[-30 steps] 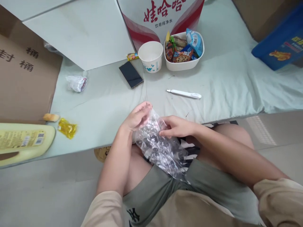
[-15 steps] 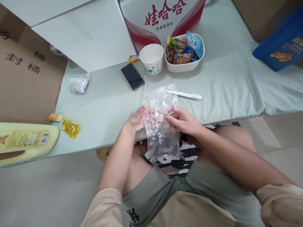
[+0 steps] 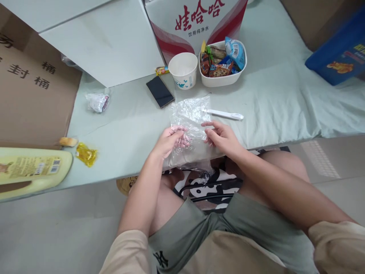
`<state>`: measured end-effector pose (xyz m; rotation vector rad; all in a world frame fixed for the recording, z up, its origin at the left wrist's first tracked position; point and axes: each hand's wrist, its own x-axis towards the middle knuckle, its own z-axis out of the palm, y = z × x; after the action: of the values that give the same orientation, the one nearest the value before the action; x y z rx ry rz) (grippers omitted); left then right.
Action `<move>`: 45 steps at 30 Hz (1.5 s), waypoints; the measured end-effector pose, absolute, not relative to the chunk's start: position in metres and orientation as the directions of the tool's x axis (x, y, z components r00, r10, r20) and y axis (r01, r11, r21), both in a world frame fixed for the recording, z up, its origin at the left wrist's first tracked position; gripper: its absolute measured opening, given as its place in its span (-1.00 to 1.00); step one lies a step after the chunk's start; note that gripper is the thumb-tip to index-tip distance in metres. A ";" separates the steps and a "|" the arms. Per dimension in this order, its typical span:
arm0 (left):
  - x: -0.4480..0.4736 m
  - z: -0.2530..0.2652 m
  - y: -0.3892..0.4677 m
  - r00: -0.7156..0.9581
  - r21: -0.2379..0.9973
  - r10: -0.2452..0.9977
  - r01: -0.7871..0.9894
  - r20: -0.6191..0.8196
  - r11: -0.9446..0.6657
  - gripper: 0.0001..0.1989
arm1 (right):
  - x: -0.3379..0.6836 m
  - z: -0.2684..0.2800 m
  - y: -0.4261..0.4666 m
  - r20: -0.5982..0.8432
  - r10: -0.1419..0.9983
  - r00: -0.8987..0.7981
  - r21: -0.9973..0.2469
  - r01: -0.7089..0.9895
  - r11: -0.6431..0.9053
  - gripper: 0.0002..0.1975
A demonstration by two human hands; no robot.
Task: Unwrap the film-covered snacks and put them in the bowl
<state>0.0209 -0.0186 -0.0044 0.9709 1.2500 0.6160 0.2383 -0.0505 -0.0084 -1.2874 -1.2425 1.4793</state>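
Observation:
A thin, crinkled clear plastic bag lies partly over the table's front edge, its lower end hanging above my lap. My left hand is closed on its left side, thumb on top and the other fingers showing through the film. At the bag's right edge is my right hand, its fingers curled loosely around the film and the index finger lying across it. Just beyond the right hand, a white, slim-handled tool rests on the cloth, one end touching or under the bag; its kind is unclear.
Behind the bag are a phone, a paper cup and a white tub of wrapped snacks. A yellow wrapper, a bread-like piece and a pale yellow jug are left. A blue container stands right.
The bag's lower end has swung up and back toward the table, uncovering the panda-print fabric below. My left hand has shifted onto the bag; my right index finger has stretched out.

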 end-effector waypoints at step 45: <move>0.003 -0.004 -0.017 0.250 0.899 0.955 -0.361 -0.161 0.246 -0.30 | 0.246 -0.018 -0.043 -0.005 0.946 -0.324 -0.999 -0.028 -0.015 -0.81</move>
<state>0.0026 -0.0171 -0.0043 0.8646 0.8585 1.0666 0.2463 -0.0431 -0.0184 -1.0197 -1.4187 1.4696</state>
